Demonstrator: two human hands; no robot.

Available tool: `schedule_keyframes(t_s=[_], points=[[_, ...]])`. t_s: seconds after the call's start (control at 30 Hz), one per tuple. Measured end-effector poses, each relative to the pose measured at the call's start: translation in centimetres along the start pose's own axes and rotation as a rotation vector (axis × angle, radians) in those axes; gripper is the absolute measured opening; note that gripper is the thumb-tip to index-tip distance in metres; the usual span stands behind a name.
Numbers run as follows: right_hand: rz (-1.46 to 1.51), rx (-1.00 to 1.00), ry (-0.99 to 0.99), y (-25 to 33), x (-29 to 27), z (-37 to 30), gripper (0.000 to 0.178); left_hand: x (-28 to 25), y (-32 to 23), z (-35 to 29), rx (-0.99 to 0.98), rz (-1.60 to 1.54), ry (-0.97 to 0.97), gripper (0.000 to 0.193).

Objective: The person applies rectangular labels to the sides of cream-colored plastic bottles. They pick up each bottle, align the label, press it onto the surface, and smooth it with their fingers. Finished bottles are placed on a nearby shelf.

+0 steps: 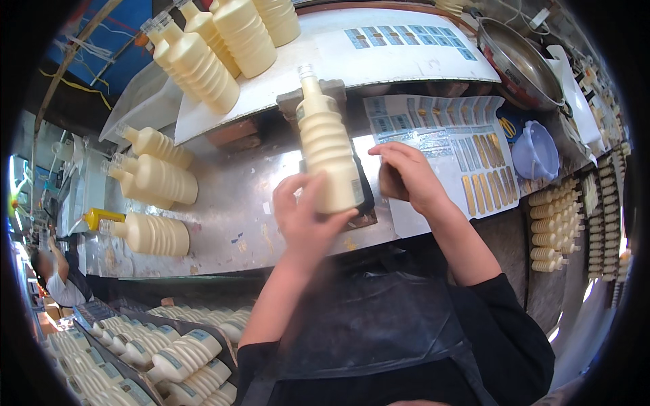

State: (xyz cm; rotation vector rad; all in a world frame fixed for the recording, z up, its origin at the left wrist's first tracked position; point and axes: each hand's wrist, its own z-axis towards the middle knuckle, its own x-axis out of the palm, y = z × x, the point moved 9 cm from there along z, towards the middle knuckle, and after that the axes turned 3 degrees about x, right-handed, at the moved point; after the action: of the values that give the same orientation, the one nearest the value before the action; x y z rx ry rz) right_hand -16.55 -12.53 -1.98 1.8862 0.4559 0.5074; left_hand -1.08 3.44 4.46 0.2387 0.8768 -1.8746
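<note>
A cream, ribbed bottle (330, 152) with a clear threaded neck lies in front of me, its neck pointing away over a dark stand (364, 183). My left hand (302, 213) is closed around its base end, slightly blurred. To the right of the bottle, my right hand (414, 177) is curled around a small dark brown flat piece (391, 181), apart from the bottle. Beside that hand lies a sheet of labels (443, 145), with blue and gold strips.
Several cream bottles (159, 233) stand at left on the metal table (230, 240), more on the white board (413, 64). A blue bucket (535, 152) and a metal pan (520, 61) are at right. Racks of labelled bottles (186, 355) fill the lower left. Another person (64, 284) is far left.
</note>
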Motion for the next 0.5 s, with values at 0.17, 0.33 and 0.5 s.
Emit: schedule_keyframes(t_s=[0.17,0.33,0.5], points=[[-0.233,0.022,0.104,1.4,2.6,0.2,0.048,3.5,2.4,-1.6,-0.235,-0.091,0.070,0.088],[-0.122,0.106,0.202,-1.2,0.8,2.1,0.047,3.1,2.1,-0.6,-0.176,-0.098,0.102,0.089],[-0.167,0.120,0.210,-0.5,1.8,4.3,0.044,1.7,2.5,1.6,-0.116,-0.031,0.160,0.092]])
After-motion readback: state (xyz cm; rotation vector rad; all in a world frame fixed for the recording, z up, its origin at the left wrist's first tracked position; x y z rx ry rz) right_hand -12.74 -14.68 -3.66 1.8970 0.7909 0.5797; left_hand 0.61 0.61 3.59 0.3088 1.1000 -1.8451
